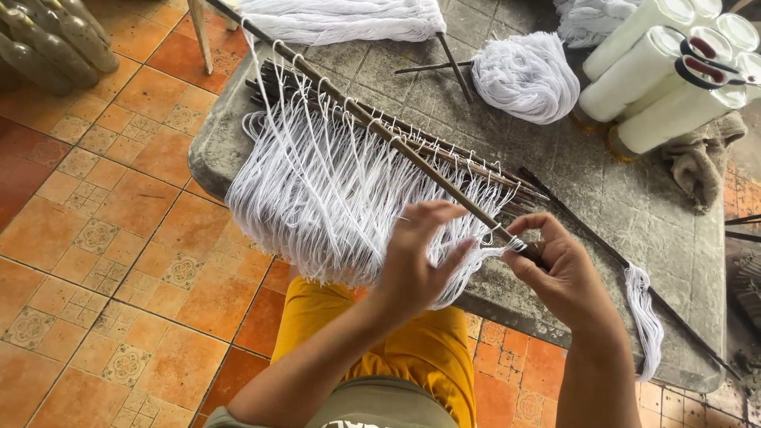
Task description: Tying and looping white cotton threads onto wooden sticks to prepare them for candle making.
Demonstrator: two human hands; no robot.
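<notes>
White spools (658, 71) lie upper right; at the slab (634, 214) edge, your left hand (416, 265) spreads over threads (333, 198), right hand (559, 269) pinching the rod (412, 154).

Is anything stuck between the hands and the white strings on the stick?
Nothing visible. The right hand pinches a white string loop on the long dark stick; the left hand touches the hanging white strings.
</notes>
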